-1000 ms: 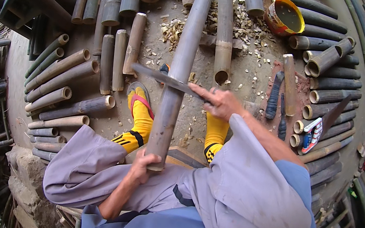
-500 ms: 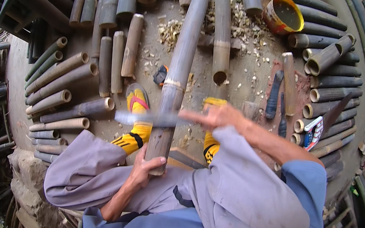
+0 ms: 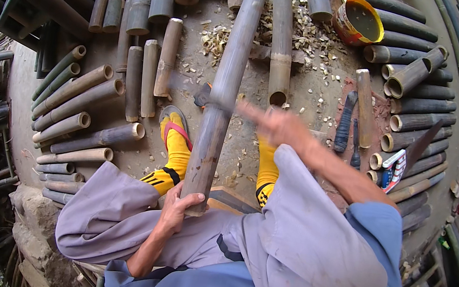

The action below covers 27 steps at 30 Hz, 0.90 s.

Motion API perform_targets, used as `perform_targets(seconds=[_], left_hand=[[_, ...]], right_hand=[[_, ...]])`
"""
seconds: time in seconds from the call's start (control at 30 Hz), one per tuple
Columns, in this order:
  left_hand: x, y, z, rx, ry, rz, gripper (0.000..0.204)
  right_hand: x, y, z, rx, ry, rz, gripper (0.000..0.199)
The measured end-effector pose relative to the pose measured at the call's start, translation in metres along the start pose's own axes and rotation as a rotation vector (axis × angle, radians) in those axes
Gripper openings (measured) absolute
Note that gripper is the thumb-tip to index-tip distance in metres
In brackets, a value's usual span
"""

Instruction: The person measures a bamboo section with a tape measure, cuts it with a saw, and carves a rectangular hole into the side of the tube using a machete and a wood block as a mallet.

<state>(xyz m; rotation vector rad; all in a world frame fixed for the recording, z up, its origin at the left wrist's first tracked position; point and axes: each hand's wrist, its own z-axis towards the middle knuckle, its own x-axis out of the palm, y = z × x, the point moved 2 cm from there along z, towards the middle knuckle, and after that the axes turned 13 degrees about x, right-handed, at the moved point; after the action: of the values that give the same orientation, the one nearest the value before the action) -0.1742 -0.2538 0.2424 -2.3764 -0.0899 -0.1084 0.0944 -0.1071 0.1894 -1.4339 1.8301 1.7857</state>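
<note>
A long grey-brown bamboo tube [image 3: 234, 54] slants away from my lap, its near end between my knees. Wrapped round that end, my left hand [image 3: 175, 207] grips it with the thumb on top. My right hand [image 3: 285, 133], blurred by motion, is closed on a knife [image 3: 220, 104] whose smeared blade crosses the tube near its node ring. Whether the blade touches the bamboo is too blurred to tell. My feet in yellow socks [image 3: 178, 156] stand on either side of the tube.
A shorter bamboo piece [image 3: 281, 43] rests on a wooden block [image 3: 260, 52] among scattered chips. Rows of bamboo tubes [image 3: 78, 96] lie to the left, far and right sides. At right are a yellow-rimmed bucket [image 3: 338, 30], a black-wrapped tool [image 3: 344, 123] and a saw [image 3: 396, 167].
The knife and my right hand have moved farther up the tube, from below its node to about the node. The tube's near end has shifted slightly left and nearer, still in my left hand.
</note>
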Motion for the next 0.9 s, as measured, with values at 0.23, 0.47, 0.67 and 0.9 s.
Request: perform_targets(seconds=[0.23, 0.47, 0.67, 0.9], left_hand=[[0.0, 0.008, -0.004, 0.013, 0.022, 0.106, 0.044], [0.006, 0.001, -0.004, -0.011, 0.034, -0.023, 0.049], [0.003, 0.005, -0.005, -0.072, 0.083, -0.11, 0.047], [-0.003, 0.016, -0.005, -0.127, 0.12, -0.138, 0.047]], right_hand=[[0.016, -0.025, 0.006, 0.045, -0.208, -0.057, 0.074], [0.025, 0.0, -0.009, -0.184, -0.003, -0.29, 0.063], [0.029, 0.008, -0.027, -0.209, 0.0, -0.087, 0.075], [0.013, -0.007, -0.009, -0.098, -0.106, -0.028, 0.074]])
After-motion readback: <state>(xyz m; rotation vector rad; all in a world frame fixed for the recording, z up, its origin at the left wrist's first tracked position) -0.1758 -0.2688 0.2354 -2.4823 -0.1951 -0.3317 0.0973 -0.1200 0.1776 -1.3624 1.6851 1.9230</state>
